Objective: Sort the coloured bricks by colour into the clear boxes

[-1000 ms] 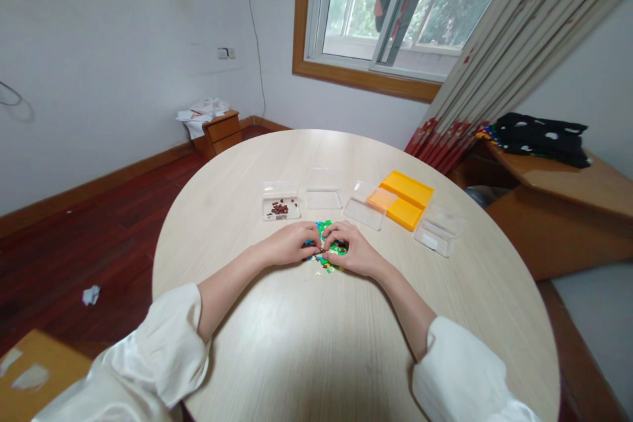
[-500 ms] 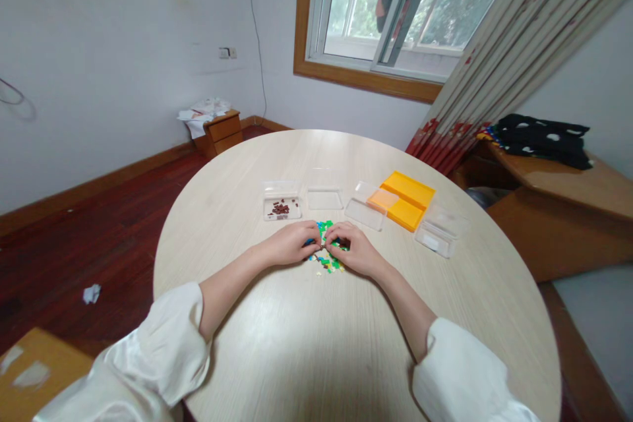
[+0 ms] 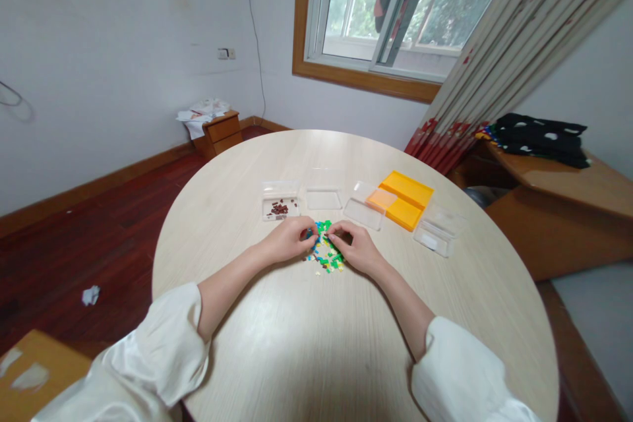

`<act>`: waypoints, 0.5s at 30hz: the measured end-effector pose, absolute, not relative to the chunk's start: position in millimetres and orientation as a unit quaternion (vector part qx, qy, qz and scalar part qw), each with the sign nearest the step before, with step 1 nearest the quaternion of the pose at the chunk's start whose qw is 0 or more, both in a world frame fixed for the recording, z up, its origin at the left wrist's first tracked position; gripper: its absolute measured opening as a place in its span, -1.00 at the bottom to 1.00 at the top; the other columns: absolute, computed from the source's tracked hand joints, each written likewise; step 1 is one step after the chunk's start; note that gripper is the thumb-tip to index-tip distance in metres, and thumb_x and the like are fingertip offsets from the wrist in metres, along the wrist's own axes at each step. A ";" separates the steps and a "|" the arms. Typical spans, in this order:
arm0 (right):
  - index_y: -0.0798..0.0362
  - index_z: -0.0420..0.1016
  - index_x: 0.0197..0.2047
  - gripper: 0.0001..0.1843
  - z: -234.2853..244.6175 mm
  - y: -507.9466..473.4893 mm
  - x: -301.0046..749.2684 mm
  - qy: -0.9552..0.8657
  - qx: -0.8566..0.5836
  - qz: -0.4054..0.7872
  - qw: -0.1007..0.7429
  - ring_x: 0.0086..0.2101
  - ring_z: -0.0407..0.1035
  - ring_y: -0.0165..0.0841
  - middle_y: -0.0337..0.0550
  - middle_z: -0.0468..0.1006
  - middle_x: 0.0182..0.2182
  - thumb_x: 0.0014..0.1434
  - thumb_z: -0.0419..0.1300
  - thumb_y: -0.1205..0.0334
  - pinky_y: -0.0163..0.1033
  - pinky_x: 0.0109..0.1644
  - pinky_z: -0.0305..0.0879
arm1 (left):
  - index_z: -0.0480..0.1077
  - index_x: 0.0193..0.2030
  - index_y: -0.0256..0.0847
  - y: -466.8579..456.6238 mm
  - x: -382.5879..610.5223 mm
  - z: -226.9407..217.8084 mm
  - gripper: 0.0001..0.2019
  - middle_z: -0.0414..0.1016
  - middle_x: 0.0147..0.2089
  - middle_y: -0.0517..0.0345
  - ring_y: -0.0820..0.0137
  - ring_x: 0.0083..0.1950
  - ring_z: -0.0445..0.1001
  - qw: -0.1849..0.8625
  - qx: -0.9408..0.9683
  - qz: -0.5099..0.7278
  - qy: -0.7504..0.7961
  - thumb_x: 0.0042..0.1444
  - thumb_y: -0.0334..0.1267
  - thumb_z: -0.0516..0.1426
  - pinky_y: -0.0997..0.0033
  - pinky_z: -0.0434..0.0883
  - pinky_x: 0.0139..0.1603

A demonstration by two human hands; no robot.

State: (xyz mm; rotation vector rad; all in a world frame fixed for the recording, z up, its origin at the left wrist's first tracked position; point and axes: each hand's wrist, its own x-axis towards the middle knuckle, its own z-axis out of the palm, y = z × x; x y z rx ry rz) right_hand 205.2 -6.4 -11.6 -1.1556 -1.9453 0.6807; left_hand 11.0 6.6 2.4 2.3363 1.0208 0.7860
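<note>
A small pile of plastic building bricks (image 3: 324, 262), green, blue, yellow, white and a few brown, lies on the round table between my hands. My left hand (image 3: 289, 239) is at the pile's left edge, with thumb and fingertips brought together over blue bricks. Whatever is in that pinch is too small to make out. From the right, my right hand (image 3: 357, 248) reaches over the green bricks. Its thumb and forefinger close on what looks like a small brown brick at the tips. The two hands are a little apart.
Beyond my left hand stands a clear plastic box (image 3: 281, 210) holding brown bricks. Another clear box (image 3: 324, 198), a clear lid (image 3: 363, 215), an opened yellow case (image 3: 406, 201) and a clear box (image 3: 431, 242) line the table's (image 3: 316, 343) far side.
My hands have drawn apart from each other and lifted slightly away from me, uncovering more of the pile's middle. The boxes have stayed where they were.
</note>
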 end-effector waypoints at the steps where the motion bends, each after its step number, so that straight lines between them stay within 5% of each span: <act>1: 0.08 0.45 -0.39 -0.89 -11.8 -6.2 205.2 -0.755 -0.460 0.273 0.379 -0.46 0.30 -0.42 -0.22 0.47 -0.49 0.09 0.11 0.26 -0.31 -0.36 0.21 | 0.41 -0.41 -0.29 6.9 11.0 2.6 -0.91 0.38 -0.47 0.21 0.50 -0.44 0.29 0.232 0.852 0.289 0.369 0.02 -0.42 0.08 0.53 0.21 -0.37; 15: 0.07 0.47 -0.40 -0.92 -14.6 -5.5 203.1 -0.719 -0.470 0.277 0.430 -0.46 0.33 -0.41 -0.20 0.51 -0.46 0.00 0.17 0.27 -0.30 -0.36 0.25 | 0.45 -0.26 -0.29 10.6 9.4 0.0 -0.85 0.40 -0.30 0.08 0.43 -0.24 0.38 0.205 0.856 0.338 0.334 0.11 -0.48 0.05 0.46 0.32 -0.20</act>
